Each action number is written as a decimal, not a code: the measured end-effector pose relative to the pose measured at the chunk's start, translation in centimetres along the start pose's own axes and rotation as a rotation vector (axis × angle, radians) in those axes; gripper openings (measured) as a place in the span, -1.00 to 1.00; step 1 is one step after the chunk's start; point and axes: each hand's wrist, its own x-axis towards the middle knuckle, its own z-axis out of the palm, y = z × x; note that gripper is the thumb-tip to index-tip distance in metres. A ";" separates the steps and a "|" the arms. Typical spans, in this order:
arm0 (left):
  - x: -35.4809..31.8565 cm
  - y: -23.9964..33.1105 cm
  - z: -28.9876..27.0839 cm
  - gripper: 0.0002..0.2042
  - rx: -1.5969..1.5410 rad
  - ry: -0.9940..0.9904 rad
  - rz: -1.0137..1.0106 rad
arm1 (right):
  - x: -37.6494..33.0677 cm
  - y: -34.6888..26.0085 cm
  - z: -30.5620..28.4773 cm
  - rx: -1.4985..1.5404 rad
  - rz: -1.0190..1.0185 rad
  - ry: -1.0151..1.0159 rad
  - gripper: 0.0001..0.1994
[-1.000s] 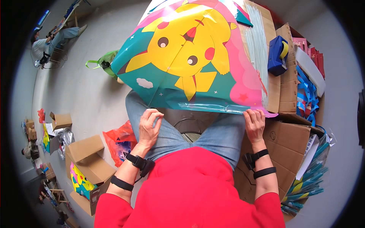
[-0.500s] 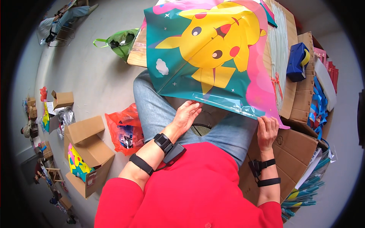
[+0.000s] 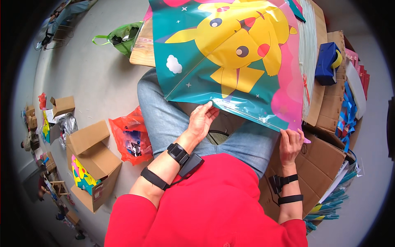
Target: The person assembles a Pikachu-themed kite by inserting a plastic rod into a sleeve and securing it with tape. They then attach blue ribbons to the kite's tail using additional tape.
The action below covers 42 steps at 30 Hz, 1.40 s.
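Observation:
A large plastic sheet point(image 3: 230, 45), teal and pink with a yellow cartoon animal printed upside down to me, lies across a wooden board and hangs over its near side. A crease crosses it diagonally. Along its near edge runs a shiny clear strip point(image 3: 247, 114). My left hand point(image 3: 202, 122) pinches that edge near the middle, thumb on top and fingers underneath. At the near right corner, my right hand point(image 3: 291, 145) has its fingers curled over the edge and closed on it. The sheet's far end runs out of view.
A bundle of thin white rods point(image 3: 307, 53) lies right of the sheet, with a blue tape dispenser point(image 3: 326, 66) beyond. Cardboard boxes point(image 3: 314, 164) stand at my right. On the left are a red plastic bag point(image 3: 131, 138), a green bag point(image 3: 125, 39) and an open carton point(image 3: 101, 164).
The view has shifted slightly. My left thumb now lies on top of the sheet's near edge, where before the fingertips were at its underside. My right hand keeps its grip at the corner.

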 end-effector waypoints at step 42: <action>3.6 13.8 4.6 -0.56 0.216 0.107 0.084 | 7.4 3.8 4.3 -0.043 0.071 -0.053 -0.73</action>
